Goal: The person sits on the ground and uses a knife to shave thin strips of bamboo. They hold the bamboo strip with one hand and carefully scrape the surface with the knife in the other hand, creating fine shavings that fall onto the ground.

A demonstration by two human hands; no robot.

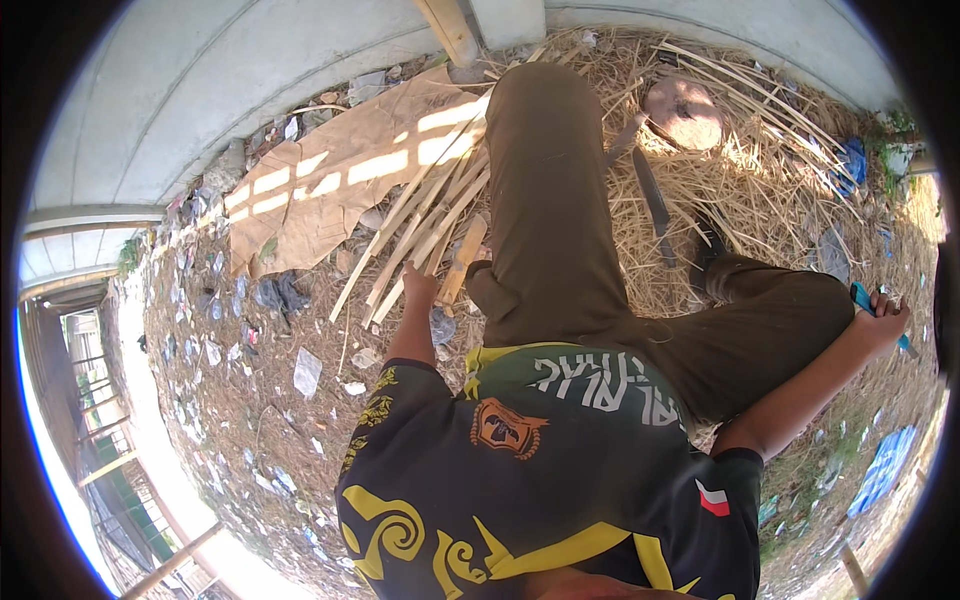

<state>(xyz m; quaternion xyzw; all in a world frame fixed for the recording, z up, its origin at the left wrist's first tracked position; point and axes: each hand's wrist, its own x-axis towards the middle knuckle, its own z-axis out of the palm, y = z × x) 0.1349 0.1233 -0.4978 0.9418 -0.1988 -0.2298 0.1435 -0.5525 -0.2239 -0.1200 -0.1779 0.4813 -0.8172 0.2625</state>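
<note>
My left hand [420,286] reaches down to the near ends of a pile of pale split bamboo strips [408,240], with a finger stretched out; whether it touches a strip is unclear. Beside it lies a short, wider piece of wood [464,258]. Out at the far right, past my bent knee, my right hand [882,322] is closed around a slim teal object [861,297], which sticks out at both sides of the fist; its kind is hard to make out. A long dark-bladed knife [650,195] rests on the straw right of my raised leg.
A round wood block [684,113] stands on straw and shavings ahead. Long strips [760,95] lie at the back right. A flattened brown cardboard sheet [350,165] covers ground at the left. Pale wall panels [230,90] close off the back. Litter dots the ground; a blue sheet [884,470] lies right.
</note>
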